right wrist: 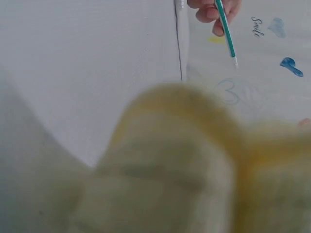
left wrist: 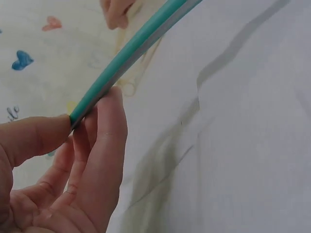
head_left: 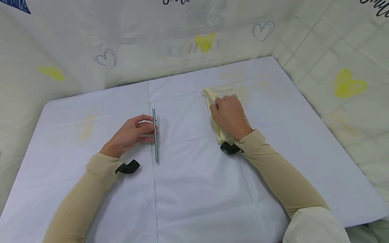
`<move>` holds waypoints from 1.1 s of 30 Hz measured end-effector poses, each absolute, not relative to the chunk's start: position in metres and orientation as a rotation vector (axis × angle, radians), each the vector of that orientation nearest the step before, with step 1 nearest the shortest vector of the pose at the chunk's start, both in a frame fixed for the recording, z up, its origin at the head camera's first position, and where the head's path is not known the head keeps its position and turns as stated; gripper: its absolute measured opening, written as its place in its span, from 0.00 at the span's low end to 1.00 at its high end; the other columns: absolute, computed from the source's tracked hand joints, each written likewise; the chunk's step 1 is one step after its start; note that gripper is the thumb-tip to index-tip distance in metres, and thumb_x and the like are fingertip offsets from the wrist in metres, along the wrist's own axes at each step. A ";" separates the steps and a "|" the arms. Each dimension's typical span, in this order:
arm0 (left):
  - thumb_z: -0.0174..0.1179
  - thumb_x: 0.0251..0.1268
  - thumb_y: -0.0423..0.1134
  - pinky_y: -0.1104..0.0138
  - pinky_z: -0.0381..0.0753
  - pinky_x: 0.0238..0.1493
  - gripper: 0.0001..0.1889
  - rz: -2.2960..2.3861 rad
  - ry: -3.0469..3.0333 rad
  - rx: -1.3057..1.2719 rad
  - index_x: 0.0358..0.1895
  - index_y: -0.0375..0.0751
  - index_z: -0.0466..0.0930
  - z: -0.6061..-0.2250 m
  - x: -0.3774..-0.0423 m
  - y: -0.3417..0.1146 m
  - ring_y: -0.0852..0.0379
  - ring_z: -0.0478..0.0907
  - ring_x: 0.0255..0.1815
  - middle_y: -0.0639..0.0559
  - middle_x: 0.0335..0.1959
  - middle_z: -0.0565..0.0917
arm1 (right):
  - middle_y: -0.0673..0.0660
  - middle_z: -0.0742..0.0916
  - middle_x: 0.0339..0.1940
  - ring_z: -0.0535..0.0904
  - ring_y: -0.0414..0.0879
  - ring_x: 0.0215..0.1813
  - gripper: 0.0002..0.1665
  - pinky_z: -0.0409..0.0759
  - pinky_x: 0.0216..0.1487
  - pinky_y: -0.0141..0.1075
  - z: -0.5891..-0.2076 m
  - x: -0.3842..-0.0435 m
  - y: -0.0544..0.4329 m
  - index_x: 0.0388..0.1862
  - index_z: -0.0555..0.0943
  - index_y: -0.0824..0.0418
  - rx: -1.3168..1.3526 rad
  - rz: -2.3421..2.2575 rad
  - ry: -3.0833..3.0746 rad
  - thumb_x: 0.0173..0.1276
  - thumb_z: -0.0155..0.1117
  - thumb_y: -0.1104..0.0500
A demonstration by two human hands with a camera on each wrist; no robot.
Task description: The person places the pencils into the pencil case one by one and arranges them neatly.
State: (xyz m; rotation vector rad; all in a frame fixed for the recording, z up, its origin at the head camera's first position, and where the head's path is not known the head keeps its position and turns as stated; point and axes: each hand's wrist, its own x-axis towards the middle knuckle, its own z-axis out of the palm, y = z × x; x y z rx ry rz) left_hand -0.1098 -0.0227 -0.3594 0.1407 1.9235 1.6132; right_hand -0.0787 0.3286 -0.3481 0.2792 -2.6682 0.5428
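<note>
A slim teal-and-silver pencil point(head_left: 156, 145) with a whitish tip is pinched between the thumb and fingers of my left hand point(head_left: 130, 133), over the table left of centre. The left wrist view shows the thumb on one side of the pencil point(left wrist: 126, 58) and fingertips on the other. My right hand point(head_left: 229, 114) grips a pale yellow pouch point(head_left: 215, 126) from above with curled fingers. A small ring sits at the pouch's far left corner. In the right wrist view the blurred pouch point(right wrist: 165, 160) fills the foreground, and its opening cannot be made out.
Both hands are over a white-covered table point(head_left: 197, 189) with a seam running front to back. A pale curtain point(head_left: 146, 37) printed with hearts and lettering hangs behind it and along the right side. Dark wrist mounts point(head_left: 129, 167) stick out below both cuffs.
</note>
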 end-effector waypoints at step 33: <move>0.61 0.74 0.29 0.60 0.93 0.49 0.15 2.105 1.593 -0.048 0.59 0.39 0.74 -0.367 -0.125 0.125 0.57 0.86 0.42 0.49 0.43 0.86 | 0.53 0.64 0.14 0.65 0.54 0.22 0.25 0.68 0.33 0.44 -0.344 -0.080 0.328 0.12 0.63 0.57 0.198 0.478 -2.737 0.73 0.46 0.62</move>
